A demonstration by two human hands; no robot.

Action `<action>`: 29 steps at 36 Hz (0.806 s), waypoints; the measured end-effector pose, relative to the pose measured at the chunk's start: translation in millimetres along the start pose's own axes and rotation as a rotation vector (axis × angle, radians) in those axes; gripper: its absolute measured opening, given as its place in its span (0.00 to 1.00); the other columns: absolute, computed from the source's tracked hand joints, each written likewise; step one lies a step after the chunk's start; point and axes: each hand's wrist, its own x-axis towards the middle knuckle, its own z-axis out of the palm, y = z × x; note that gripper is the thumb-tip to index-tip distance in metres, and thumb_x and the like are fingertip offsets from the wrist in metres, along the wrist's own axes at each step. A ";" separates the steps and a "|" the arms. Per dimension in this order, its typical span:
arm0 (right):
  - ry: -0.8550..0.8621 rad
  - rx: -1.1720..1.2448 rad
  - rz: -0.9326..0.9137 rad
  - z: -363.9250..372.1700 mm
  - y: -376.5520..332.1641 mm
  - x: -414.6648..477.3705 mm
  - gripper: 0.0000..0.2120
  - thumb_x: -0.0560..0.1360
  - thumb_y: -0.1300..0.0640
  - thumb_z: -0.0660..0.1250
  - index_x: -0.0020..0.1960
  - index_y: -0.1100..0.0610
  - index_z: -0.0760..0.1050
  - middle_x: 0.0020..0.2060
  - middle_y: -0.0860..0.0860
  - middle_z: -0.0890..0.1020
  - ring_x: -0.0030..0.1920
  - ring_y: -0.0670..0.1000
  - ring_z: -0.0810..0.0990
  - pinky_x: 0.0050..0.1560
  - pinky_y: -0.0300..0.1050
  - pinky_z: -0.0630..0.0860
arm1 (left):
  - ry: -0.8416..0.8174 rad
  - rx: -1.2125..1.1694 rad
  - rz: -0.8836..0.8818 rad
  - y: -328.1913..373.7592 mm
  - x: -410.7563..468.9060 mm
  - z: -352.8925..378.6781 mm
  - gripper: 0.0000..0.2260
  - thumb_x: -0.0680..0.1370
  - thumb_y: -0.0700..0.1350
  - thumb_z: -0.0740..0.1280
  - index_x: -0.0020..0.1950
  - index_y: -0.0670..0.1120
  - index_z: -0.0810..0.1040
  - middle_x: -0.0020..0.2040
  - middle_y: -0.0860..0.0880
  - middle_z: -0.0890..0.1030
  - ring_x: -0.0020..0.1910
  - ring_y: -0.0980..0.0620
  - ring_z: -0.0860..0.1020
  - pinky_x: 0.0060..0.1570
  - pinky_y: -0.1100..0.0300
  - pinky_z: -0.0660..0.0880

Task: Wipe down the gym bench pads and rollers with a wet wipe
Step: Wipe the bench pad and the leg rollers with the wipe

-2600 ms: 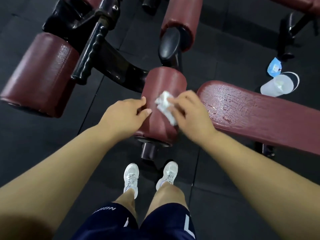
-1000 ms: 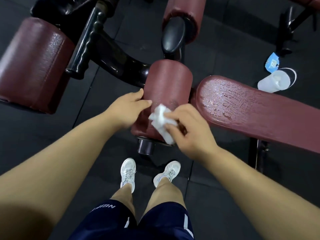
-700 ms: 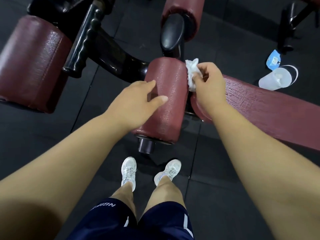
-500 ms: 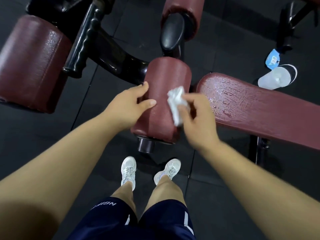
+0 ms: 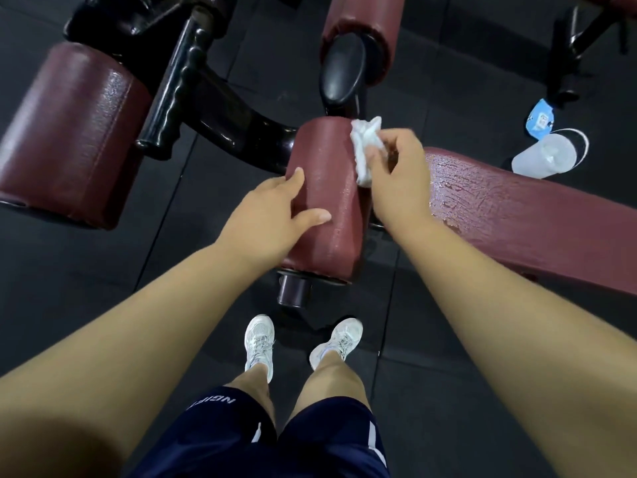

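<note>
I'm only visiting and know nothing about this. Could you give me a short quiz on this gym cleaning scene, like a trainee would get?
1. Which hand pinches the wet wipe?
2. True or false: the left hand rests on the middle roller.
3. What lies on the floor beyond the bench pad? A) towel B) clear plastic cup C) dumbbell
Key: 1 the right hand; 2 true; 3 B.

1. I note a clear cup (image 5: 544, 157) lying on its side on the black floor mats (image 5: 448, 339).
2. Blue packet (image 5: 540, 119) just beside the cup.
3. White shoes (image 5: 259, 339) stand apart on the mats, with navy shorts (image 5: 258, 436) nearer the camera.
</note>
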 end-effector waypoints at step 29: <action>-0.261 -0.079 -0.559 -13.0 5.4 -102.5 0.10 0.75 0.65 0.63 0.56 0.61 0.73 0.47 0.55 0.73 0.48 0.50 0.71 0.55 0.30 0.65 | -0.071 -0.195 -0.032 -47.7 5.8 1.5 0.22 0.81 0.50 0.57 0.75 0.52 0.60 0.73 0.53 0.64 0.71 0.57 0.62 0.64 0.67 0.56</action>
